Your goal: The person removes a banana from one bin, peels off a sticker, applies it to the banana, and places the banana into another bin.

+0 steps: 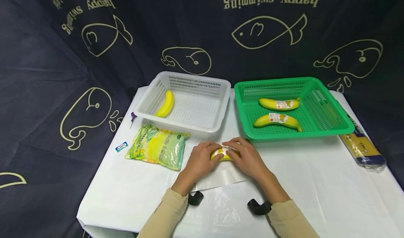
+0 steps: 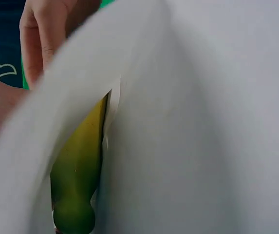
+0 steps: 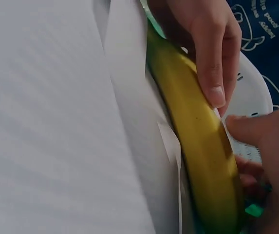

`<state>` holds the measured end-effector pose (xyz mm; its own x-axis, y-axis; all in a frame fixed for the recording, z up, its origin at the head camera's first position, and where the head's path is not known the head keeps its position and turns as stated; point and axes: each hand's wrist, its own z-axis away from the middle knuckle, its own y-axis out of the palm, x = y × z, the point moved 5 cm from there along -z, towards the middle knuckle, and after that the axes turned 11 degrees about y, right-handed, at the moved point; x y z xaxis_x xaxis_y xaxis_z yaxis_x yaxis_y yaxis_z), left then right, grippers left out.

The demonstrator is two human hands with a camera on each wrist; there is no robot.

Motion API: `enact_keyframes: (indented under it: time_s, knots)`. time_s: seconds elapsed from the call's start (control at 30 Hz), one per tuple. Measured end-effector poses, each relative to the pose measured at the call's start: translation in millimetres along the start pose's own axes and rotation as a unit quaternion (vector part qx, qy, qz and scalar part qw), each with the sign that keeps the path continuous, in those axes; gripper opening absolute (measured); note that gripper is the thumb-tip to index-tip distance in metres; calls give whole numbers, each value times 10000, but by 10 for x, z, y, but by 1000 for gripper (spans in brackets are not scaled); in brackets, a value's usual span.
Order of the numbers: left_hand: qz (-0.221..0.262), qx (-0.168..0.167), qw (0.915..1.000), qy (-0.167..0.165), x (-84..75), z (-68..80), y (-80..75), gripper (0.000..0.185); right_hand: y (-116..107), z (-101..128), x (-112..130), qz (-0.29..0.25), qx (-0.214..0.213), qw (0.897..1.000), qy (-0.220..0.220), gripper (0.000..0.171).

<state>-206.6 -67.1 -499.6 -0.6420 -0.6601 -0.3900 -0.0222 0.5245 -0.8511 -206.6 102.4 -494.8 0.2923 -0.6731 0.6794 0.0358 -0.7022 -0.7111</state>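
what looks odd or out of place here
The held banana shows no clear damage. What stands out: a small blue-and-white piece beside the yellow-green bag and a purple piece near the white basket. Both lie apart on the table, seemingly stray, though too small to identify.

Forearms (image 1: 180, 185) reach forward; left fingers (image 1: 213, 147) and right fingers (image 1: 231, 145) bend, nearly meeting

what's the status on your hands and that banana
Left hand, right hand: both holding labelled banana. White sheet on the near side. Nothing visibly blocking.
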Motion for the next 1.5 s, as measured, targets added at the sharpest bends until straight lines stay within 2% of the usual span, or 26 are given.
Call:
enact_keyframes:
  time_s: [0.1, 0.27, 0.47, 0.67, 0.93, 1.07, 1.27, 1.5]
  knots:
    - [100, 74, 9999, -94, 9, 7, 11, 36, 15, -13, 25, -72, 198, 9997, -77, 27]
    - [144, -39, 9999, -78, 17, 30, 2, 36, 56, -17, 3, -287, 496, 9982, 162, 25]
    - [-6, -217, 9998, 46, 9, 94, -64, 36, 76, 42, -70, -431, 516, 9970, 392, 29]
    - [-73, -228, 9996, 175, -42, 112, -91, 39, 88, 71, -92, -534, 289, 9978, 263, 34]
    - [-182, -292, 9987, 385, -87, 123, -89, 34, 49, 105, -102, 1, -145, 9990, 420, 30]
    - [-221, -107, 9992, 321, -98, 115, -78, 33, 50, 115, -99, 235, -181, 9987, 420, 32]
    - [-230, 558, 9971, 468, -116, 85, 6, 35, 83, 136, -108, 325, -48, 9988, 356, 33]
    - [-337, 817, 9944, 583, -98, 87, 37, 37, 72, 139, -74, 367, 167, 9991, 130, 34]
